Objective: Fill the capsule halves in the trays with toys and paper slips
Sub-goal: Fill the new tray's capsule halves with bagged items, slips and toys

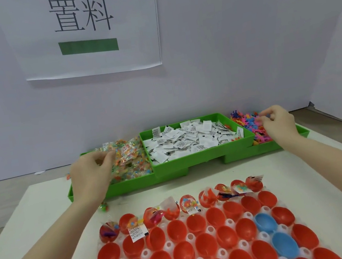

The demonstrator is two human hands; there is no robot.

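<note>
Both hands reach into green bins: the left hand (91, 170) grips clear toy packets (128, 157), the right hand (277, 122) pinches pink toys (251, 124). Paper slips (189, 140) fill the middle bin (203, 157). Nearer, red capsule halves (178, 230) sit in a tray (168, 245), back row filled.

capsule halves (202, 246): red, two blue, open side up in a white tray; far row filled
paper slips (191, 140): heaped in middle green bin
toys (251, 123): bright pile, right bin

Capsule tray (205, 234) cut off at btm edge; slip print too small.
</note>
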